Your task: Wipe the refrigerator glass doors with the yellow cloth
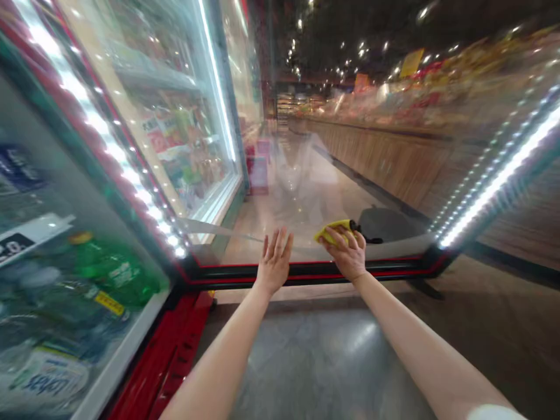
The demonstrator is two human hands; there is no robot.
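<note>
My left hand [275,265] lies with fingers outstretched on the lower part of a glass door [231,252], just above its black bottom rail [310,273]. A little to the right, my right hand [350,256] presses a yellow cloth [329,231] to the same pane, its fingers bent over it. A small dark object [356,226] shows at the cloth's right end; I cannot tell what it is. A faint pale reflection hangs in the glass beyond both hands.
An open drinks cooler stands on the left, with green bottles [116,274] on its shelf and a red base [161,356]. Bright light strips [494,181] run up the door's sides. Through the glass show an aisle, another lit cooler [175,128] and a long wood-panelled display [385,151].
</note>
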